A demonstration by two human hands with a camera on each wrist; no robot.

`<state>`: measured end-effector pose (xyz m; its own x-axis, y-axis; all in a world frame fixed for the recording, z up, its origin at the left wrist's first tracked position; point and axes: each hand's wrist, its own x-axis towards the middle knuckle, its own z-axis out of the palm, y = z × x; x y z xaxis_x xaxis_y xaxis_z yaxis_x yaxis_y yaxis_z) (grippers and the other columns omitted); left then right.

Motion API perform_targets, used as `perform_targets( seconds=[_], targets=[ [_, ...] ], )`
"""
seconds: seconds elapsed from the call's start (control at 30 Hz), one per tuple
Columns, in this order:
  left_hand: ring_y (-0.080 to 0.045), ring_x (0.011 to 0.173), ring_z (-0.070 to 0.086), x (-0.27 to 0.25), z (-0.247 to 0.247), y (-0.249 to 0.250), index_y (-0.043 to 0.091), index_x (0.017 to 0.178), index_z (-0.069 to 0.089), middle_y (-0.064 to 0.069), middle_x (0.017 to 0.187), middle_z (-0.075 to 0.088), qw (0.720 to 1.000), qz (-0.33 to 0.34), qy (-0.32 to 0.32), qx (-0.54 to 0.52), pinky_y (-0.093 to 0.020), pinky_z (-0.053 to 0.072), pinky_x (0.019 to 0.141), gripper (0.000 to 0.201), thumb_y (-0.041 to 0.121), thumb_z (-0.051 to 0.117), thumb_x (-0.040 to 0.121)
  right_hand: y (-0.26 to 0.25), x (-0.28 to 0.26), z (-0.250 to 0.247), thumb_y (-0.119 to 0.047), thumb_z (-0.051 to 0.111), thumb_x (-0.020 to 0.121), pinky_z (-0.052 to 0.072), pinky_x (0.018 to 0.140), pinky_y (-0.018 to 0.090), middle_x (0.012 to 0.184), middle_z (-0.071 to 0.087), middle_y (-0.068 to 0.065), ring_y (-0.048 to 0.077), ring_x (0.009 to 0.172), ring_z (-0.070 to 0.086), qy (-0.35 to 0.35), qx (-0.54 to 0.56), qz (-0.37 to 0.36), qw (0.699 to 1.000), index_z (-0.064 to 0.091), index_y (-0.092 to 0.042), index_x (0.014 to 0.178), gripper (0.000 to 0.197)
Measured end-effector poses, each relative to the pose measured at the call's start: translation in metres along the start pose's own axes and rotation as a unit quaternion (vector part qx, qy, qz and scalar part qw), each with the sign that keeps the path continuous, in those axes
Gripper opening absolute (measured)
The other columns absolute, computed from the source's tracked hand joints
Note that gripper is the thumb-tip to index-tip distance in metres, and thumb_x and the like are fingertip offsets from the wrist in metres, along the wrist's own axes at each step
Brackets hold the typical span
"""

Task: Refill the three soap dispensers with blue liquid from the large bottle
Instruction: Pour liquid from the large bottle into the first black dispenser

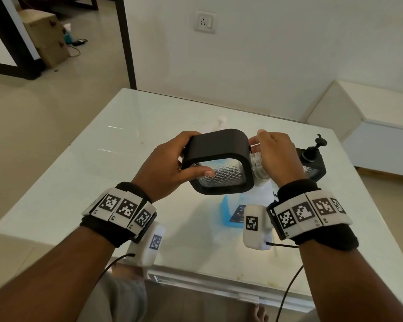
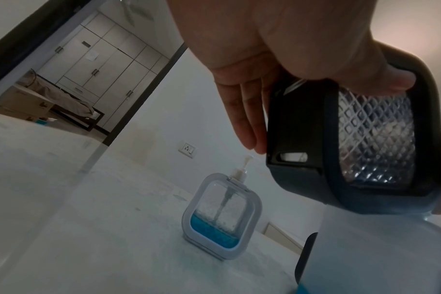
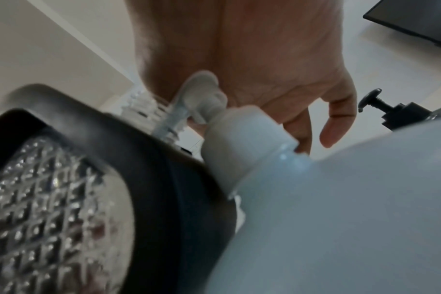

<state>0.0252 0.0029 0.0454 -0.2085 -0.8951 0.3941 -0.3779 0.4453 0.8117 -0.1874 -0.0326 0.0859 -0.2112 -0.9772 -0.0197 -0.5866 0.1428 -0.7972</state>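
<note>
The left hand [image 1: 165, 168] grips the black-framed dispenser [image 1: 219, 159], tilted on its side above the middle of the tabletop [image 1: 79, 182]. The right hand [image 1: 275, 156] curls around its clear threaded neck [image 1: 257, 162]; whether a pump is still fitted cannot be told. The large bottle [image 1: 233, 212] of blue liquid stands directly below. The white dispenser [image 2: 222, 218] stands nearer the far edge, a second black dispenser [image 1: 312, 161] toward the right edge. Judgement: keep the body braced, turn only at the neck, and upright it before pouring.

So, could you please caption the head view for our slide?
Left hand holds a black-framed dispenser tilted above the large bottle while right hand grips its clear neck.
</note>
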Motion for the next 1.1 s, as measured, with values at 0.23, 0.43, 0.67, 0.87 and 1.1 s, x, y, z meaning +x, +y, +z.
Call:
perform_targets(
  seconds=[0.23,0.43,0.67,0.87,1.1],
  targets=[
    [-0.004,0.098,0.059,-0.0004,0.0004,-0.0017,0.029,0.120,0.045,0.021,0.106,0.059,1.000,0.005,-0.009,0.002,-0.015,0.053,0.070,0.059,0.057,0.065,0.071,-0.0027,0.0042,-0.0074,-0.046,0.035,0.092,0.048,0.094,0.051,0.076,0.071,-0.009,0.018,0.086,0.066,0.005,0.008,-0.015,1.000,0.070,-0.024,0.077,0.043],
    [-0.008,0.096,0.061,0.0001,0.0006,-0.0026,0.032,0.119,0.044,0.021,0.106,0.059,1.000,0.005,-0.003,0.009,-0.021,0.056,0.071,0.059,0.058,0.065,0.071,-0.0035,0.0040,-0.0044,-0.047,0.029,0.090,0.043,0.098,0.053,0.080,0.070,-0.009,0.021,0.091,0.065,0.012,-0.015,-0.011,1.000,0.068,-0.026,0.075,0.047],
    [-0.010,0.094,0.061,-0.0003,0.0009,-0.0025,0.034,0.118,0.045,0.020,0.105,0.061,1.000,0.007,0.006,0.008,-0.024,0.055,0.073,0.057,0.058,0.066,0.070,-0.0013,-0.0004,0.0014,-0.052,0.026,0.082,0.042,0.099,0.055,0.080,0.071,-0.009,0.024,0.092,0.066,0.008,-0.027,-0.003,1.000,0.067,-0.027,0.072,0.049],
    [-0.004,0.096,0.060,0.0001,-0.0004,-0.0025,0.037,0.117,0.044,0.023,0.104,0.059,1.000,0.007,0.000,0.005,-0.015,0.053,0.071,0.055,0.057,0.066,0.070,-0.0079,0.0014,-0.0036,-0.056,0.029,0.088,0.040,0.101,0.053,0.081,0.070,-0.011,0.021,0.094,0.064,0.008,-0.029,-0.007,1.000,0.068,-0.027,0.079,0.049],
    [-0.012,0.093,0.062,-0.0010,0.0004,-0.0050,0.032,0.119,0.046,0.018,0.105,0.061,1.000,0.006,0.001,0.010,-0.029,0.056,0.072,0.059,0.058,0.066,0.070,-0.0061,0.0037,-0.0031,-0.050,0.028,0.093,0.036,0.102,0.054,0.089,0.071,-0.007,0.023,0.097,0.061,0.011,-0.057,0.005,0.998,0.067,-0.027,0.076,0.048]
  ],
)
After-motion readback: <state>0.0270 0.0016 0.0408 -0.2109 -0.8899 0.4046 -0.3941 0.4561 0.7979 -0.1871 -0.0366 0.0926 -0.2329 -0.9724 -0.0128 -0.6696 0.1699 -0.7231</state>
